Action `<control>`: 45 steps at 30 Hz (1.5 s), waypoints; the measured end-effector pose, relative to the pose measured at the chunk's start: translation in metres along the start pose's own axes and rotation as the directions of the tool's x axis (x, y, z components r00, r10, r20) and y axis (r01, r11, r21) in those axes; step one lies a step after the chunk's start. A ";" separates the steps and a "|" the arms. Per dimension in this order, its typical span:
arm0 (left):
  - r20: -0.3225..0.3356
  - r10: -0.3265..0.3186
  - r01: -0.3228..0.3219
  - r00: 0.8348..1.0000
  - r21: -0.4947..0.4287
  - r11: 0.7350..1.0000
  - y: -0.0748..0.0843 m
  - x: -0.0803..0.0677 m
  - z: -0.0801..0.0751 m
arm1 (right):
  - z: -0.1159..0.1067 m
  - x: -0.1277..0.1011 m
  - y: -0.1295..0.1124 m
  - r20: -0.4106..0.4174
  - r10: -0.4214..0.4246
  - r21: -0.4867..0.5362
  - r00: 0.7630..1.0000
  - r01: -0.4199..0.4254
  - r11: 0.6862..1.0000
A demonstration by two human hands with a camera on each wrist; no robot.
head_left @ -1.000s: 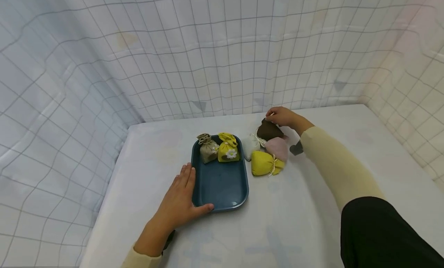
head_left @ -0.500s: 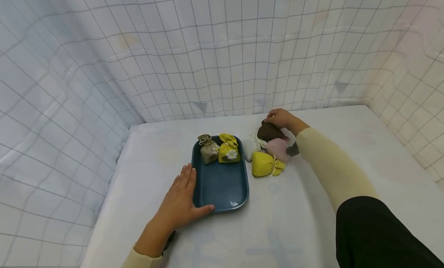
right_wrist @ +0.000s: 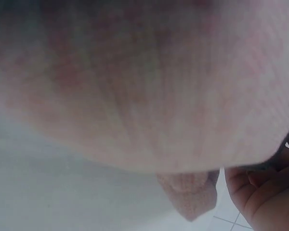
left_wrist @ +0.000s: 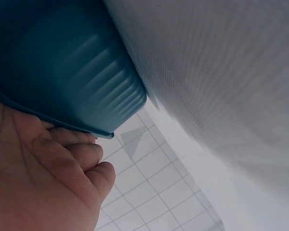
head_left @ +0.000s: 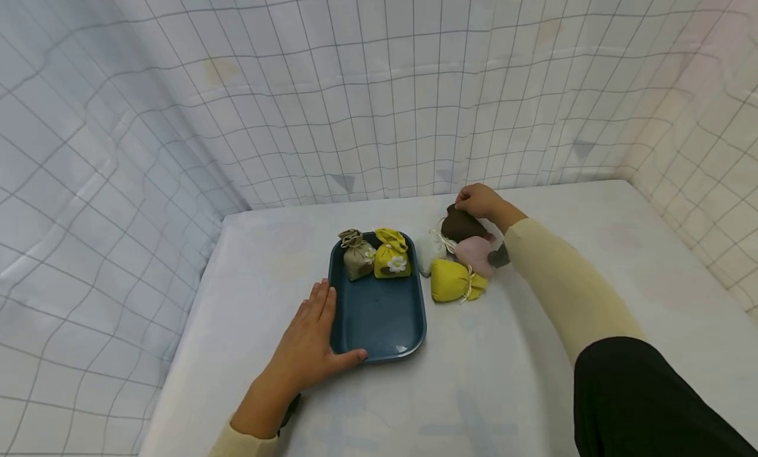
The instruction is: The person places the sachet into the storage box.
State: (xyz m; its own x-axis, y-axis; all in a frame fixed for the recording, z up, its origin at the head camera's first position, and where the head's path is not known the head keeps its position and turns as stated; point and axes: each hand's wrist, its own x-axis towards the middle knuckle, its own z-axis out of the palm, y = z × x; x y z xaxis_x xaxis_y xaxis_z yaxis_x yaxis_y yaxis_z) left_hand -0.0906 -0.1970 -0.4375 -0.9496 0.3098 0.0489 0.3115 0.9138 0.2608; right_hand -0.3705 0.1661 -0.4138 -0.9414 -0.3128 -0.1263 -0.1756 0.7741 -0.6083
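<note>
My left hand [head_left: 308, 335] lies with straight fingers along the left rim of a dark blue tray [head_left: 379, 322], thumb at its near edge. In the left wrist view its fingers [left_wrist: 82, 149] touch the rim from outside. Two small tied pouches stand in the tray's far end: a beige one [head_left: 358, 263] and a yellow one [head_left: 385, 270] with a white flower. Beyond the tray's right side my right hand [head_left: 481, 202] pinches the top of a dark brown pouch [head_left: 460, 227]. Close, blurred pink cloth [right_wrist: 159, 110] fills much of the right wrist view, hiding most of the grip.
Beside the tray's right rim lie a white pouch [head_left: 429, 254], a pink pouch [head_left: 474, 254] and a yellow pouch [head_left: 451, 281], close against each other. They rest on a white-covered table [head_left: 474, 378]. Grid-patterned curtains [head_left: 403, 102] hang behind and at both sides.
My right forearm has shifted slightly left, while the right hand stays at the brown pouch. The left hand, tray and pouches show no clear movement apart from a slight shift of the view.
</note>
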 end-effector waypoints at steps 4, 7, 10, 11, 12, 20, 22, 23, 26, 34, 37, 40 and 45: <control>-0.006 0.008 -0.008 1.000 -0.003 1.000 0.000 0.000 0.000 | -0.001 -0.002 0.001 -0.030 -0.005 0.045 1.000 0.006 0.999; -0.014 0.015 -0.015 1.000 -0.001 1.000 0.000 0.000 0.001 | -0.002 -0.004 0.000 -0.055 -0.011 0.091 0.998 0.016 0.996; -0.025 0.027 -0.027 0.999 0.002 1.000 0.000 0.000 0.002 | -0.005 -0.009 -0.002 -0.064 -0.014 0.140 0.998 0.022 0.990; -0.027 0.028 -0.028 0.999 0.002 1.000 0.000 0.000 0.002 | -0.006 -0.010 -0.002 -0.063 -0.010 0.162 0.998 0.020 0.987; -0.024 0.027 -0.027 0.999 0.004 1.000 0.000 0.000 0.003 | -0.007 -0.012 -0.003 -0.058 -0.008 0.187 0.998 0.019 0.982; -0.007 0.004 -0.004 1.000 0.002 1.000 0.001 0.001 0.001 | -0.017 -0.022 -0.011 -0.030 -0.012 0.294 0.999 0.020 0.955; -0.005 0.005 -0.005 1.000 0.004 1.000 0.001 0.001 0.001 | -0.019 -0.025 -0.012 -0.044 -0.024 0.311 0.999 0.037 0.950; -0.006 0.006 -0.006 1.000 0.006 1.000 0.001 0.001 0.001 | -0.020 -0.027 -0.012 -0.052 -0.033 0.316 0.998 0.047 0.948; -0.005 0.005 -0.005 1.000 0.009 1.000 0.001 0.002 0.002 | -0.022 -0.032 -0.013 -0.069 -0.048 0.342 0.996 0.069 0.937; 0.000 -0.005 0.005 1.000 0.002 1.000 0.001 0.003 0.001 | -0.023 -0.045 -0.014 -0.120 -0.056 0.447 0.991 0.105 0.888; 0.001 -0.006 0.006 1.000 -0.004 1.000 0.001 0.003 0.001 | -0.022 -0.048 -0.013 -0.133 -0.063 0.451 0.989 0.117 0.885; 0.007 -0.009 0.010 1.000 -0.010 1.000 0.002 0.003 0.001 | -0.021 -0.052 -0.014 -0.149 -0.072 0.441 0.986 0.132 0.888; 0.008 -0.014 0.014 1.000 0.000 1.000 0.002 0.004 0.002 | -0.022 -0.057 -0.018 -0.187 -0.118 0.452 0.975 0.192 0.871</control>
State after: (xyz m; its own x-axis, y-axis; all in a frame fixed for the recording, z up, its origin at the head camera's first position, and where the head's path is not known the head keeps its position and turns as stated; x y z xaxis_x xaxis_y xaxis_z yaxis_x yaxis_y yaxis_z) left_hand -0.0933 -0.1937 -0.4384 -0.9535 0.2991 0.0378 0.2983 0.9180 0.2614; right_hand -0.3199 0.1822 -0.3786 -0.9513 -0.2932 0.0952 -0.2035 0.3653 -0.9084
